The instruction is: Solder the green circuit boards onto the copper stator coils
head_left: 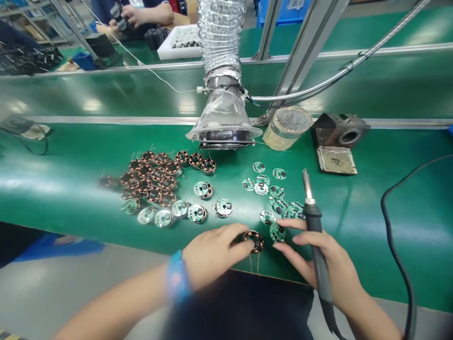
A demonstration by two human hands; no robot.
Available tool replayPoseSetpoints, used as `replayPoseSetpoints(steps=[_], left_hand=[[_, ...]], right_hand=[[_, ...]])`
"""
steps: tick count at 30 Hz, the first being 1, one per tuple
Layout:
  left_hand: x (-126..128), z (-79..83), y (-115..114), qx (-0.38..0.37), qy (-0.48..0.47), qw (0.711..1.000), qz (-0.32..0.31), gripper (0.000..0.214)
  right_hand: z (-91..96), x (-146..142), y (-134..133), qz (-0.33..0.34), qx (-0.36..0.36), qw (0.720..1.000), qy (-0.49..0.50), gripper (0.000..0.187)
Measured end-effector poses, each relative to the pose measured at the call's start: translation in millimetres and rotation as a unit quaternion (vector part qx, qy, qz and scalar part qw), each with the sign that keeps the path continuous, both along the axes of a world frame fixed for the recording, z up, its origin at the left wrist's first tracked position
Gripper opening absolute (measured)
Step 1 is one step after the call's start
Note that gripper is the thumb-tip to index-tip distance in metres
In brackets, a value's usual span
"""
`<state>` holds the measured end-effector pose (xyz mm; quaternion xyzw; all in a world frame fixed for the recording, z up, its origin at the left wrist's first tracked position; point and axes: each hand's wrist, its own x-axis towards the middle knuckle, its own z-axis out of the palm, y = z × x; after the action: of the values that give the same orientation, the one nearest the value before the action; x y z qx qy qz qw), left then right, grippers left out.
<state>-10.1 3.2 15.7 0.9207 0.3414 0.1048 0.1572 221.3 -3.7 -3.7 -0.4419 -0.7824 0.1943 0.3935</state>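
Observation:
My left hand [219, 248], with a blue band at the wrist, pinches a copper-wound motor stator [255, 240] near the front table edge; two thin wires hang from it. Between thumb and index finger, my right hand [327, 257] grips a small round green circuit board [277, 232] just right of the stator, apart from it. The same hand also carries a soldering iron [314, 231], tip pointing up and away. More round circuit boards [279, 206] lie loose beyond the right hand. Several stators topped with boards [197, 213] stand left of centre, beside a cluster of bare stators [152, 174].
A fume extraction hood [226, 113] on a foil duct hangs over the back middle. Behind the boards are a round tub [288, 126] and an iron stand with sponge [337, 160]. The iron's black cable [392, 245] loops at right. A co-worker's hands [132, 16] hold a dark part beyond the partition.

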Motion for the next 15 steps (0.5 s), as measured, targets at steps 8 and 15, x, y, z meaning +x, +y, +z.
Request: replayPoseSetpoints(steps=[8, 15], left_hand=[[2.9, -27.0, -35.8, -0.086, -0.259, 0.945, 0.182, 0.013], [16.6, -30.3, -27.1, -0.042, -0.319, 0.934, 0.159, 0.016]], right_hand=[[-7.3, -20.4, -5.0, 0.065, -0.002, 0.997, -0.029, 0.03], [-10.7, -23.9, -7.6, 0.033, -0.016, 0.999, -0.009, 0.027]])
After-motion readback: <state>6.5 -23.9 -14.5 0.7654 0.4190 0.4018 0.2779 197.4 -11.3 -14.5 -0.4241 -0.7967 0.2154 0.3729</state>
